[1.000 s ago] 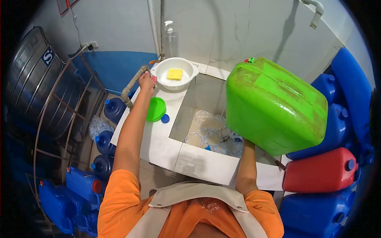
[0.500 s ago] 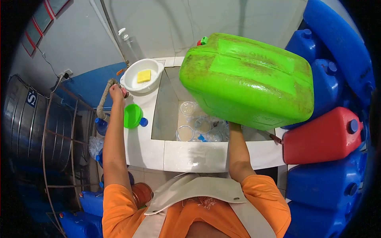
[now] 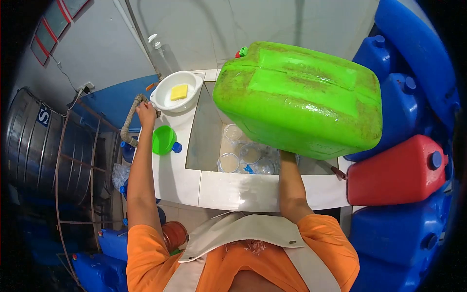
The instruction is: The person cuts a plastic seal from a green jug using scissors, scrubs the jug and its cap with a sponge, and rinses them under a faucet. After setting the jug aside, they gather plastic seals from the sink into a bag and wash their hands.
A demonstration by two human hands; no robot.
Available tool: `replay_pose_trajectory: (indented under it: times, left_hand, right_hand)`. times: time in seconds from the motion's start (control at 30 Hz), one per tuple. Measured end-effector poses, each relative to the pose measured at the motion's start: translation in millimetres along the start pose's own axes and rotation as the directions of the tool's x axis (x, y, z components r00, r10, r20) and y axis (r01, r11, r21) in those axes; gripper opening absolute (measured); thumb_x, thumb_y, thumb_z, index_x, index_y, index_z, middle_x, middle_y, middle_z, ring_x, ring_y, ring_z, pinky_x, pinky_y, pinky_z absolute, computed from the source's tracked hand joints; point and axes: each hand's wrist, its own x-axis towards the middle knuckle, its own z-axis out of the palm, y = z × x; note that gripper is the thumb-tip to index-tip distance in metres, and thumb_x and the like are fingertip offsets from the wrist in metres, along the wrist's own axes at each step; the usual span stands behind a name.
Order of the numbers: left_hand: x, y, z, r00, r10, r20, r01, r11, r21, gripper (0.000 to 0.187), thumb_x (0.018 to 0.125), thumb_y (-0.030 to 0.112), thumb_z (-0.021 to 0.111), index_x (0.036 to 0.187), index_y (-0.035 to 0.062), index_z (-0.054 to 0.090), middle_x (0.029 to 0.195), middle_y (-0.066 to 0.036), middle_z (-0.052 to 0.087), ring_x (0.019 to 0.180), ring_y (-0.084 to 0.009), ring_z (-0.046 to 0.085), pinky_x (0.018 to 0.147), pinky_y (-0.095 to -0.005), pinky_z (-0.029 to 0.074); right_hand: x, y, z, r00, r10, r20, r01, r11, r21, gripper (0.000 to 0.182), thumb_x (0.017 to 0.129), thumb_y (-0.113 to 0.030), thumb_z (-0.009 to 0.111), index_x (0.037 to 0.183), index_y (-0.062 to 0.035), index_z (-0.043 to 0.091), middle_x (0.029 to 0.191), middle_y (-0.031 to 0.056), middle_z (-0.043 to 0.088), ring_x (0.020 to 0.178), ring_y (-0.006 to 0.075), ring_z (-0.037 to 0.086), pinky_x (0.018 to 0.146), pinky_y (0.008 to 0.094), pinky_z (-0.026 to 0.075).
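Observation:
My left hand (image 3: 146, 115) is closed around the tap on the bent pipe (image 3: 128, 121) at the counter's left; a dark reddish bit of the tap shows beside my fingers. A large green jerry can (image 3: 299, 97), wet and smeared with brown dirt, lies tilted over the sink (image 3: 202, 138). My right forearm reaches beneath it, and the can hides my right hand. Beside my left arm are a green bowl (image 3: 164, 139) and a blue cap (image 3: 177, 147). A yellow sponge (image 3: 179, 92) lies in a white basin (image 3: 188, 104) behind them.
Several clear round plastic pieces (image 3: 250, 154) lie in the sink. A red jerry can (image 3: 394, 173) rests on the right, with blue jerry cans (image 3: 384, 233) around it. A pump bottle (image 3: 163, 54) stands at the back. A metal tank (image 3: 46, 151) and frame are on the left.
My left hand has turned slightly and now covers more of the tap. The green can has shifted a little to the left. The view has moved slightly.

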Motion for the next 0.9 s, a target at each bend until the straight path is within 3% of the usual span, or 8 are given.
replay_pose_trajectory:
  times: [0.6, 0.9]
  left_hand:
    - [-4, 3, -3, 1.0, -0.025, 0.011, 0.024, 0.999, 0.031, 0.029, 0.083, 0.024, 0.05, 0.097, -0.0003, 0.051, 0.102, -0.02, 0.049, 0.094, -0.0382, 0.05, 0.083, -0.0437, 0.04]
    - [-26, 15, -13, 0.995, -0.016, 0.098, 0.009, 0.997, 0.079, 0.03, 0.082, 0.024, 0.05, 0.101, 0.0006, 0.051, 0.104, -0.019, 0.05, 0.094, -0.039, 0.05, 0.082, -0.0447, 0.04]
  right_hand:
    - [3, -2, 0, 1.0, -0.021, 0.002, 0.021, 1.0, 0.009, 0.045, 0.088, -0.031, 0.044, 0.122, -0.0022, 0.045, 0.125, 0.0149, 0.047, 0.112, 0.0256, 0.046, 0.095, 0.0362, 0.036]
    - [0, -2, 1, 1.0, -0.027, 0.008, 0.027, 1.0, 0.011, 0.045, 0.089, -0.031, 0.043, 0.123, -0.0023, 0.044, 0.127, 0.0147, 0.046, 0.113, 0.0255, 0.045, 0.096, 0.0361, 0.035]
